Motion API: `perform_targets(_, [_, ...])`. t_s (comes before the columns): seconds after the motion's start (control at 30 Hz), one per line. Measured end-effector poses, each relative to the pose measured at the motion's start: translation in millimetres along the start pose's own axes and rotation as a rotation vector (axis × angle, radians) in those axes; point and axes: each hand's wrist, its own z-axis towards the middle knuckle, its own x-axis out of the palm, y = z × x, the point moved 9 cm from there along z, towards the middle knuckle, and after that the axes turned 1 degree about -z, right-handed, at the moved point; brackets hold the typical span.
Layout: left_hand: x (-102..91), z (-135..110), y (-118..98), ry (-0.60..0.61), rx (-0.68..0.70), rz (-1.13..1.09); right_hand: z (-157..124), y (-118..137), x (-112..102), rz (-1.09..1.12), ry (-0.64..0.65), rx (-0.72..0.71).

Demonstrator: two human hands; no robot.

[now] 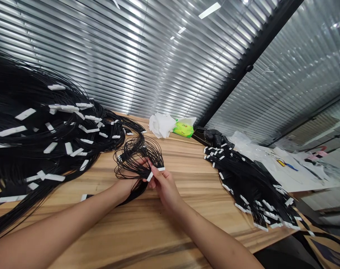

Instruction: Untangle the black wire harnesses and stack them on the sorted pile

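Over the middle of the wooden table (pixel 187 209), both my hands are on a looped bundle of thin black wires (pixel 143 153) with white end pieces. My left hand (pixel 133 175) is closed around the bundle from below, its fingers partly hidden by the wire loops. My right hand (pixel 164 183) pinches the wires by a white connector (pixel 150 176); a second white piece (pixel 161 169) lies across its fingertips. The bundle's tail hangs down past my left wrist, and another white end (pixel 84 197) shows beside my left forearm.
A large heap of black wires (pixel 41 157) with white connectors fills the left side. Another pile (pixel 251 183) lies at the right edge. At the back are crumpled white tissue (pixel 161 125) and a green tissue pack (pixel 184 128), before a slatted blind (pixel 116 59).
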Motion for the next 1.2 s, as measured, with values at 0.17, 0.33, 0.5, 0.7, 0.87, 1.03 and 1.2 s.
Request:
perform_targets(0.17, [-3.8, -1.5, -1.1, -0.002, 0.013, 0.066, -2.2, 17.2, -19.7, -0.012, -0.196, -0.168])
perform_targets(0.33, [-0.9, -1.2, 7.3, 0.053, -0.049, 0.228, -6.1, 38.0, -40.1, -0.003, -0.369, -0.291])
perform_targets(0.5, [1.2, -3.4, -1.1, 0.071, 0.087, 0.361, -4.7, 39.8, -45.1, 0.005, -0.393, -0.306])
perform_targets(0.7, [-11.6, -12.5, -16.9, -0.061, 0.207, 0.328, -4.7, 39.4, -45.7, -0.025, -0.413, -0.31])
perform_targets(0.87, [-12.4, -16.7, -18.9, -0.079, 0.187, 0.312, -6.9, 41.5, -44.5, -0.056, -0.413, -0.314])
perform_targets(1.03, [-12.5, -16.8, -21.9, -0.104, 0.191, 0.353, -9.4, 42.4, -41.5, -0.09, -0.407, -0.322])
perform_targets(1.2, [-14.1, -17.5, -23.2, -0.123, 0.193, 0.376, -10.0, 42.0, -40.4, -0.112, -0.4, -0.328])
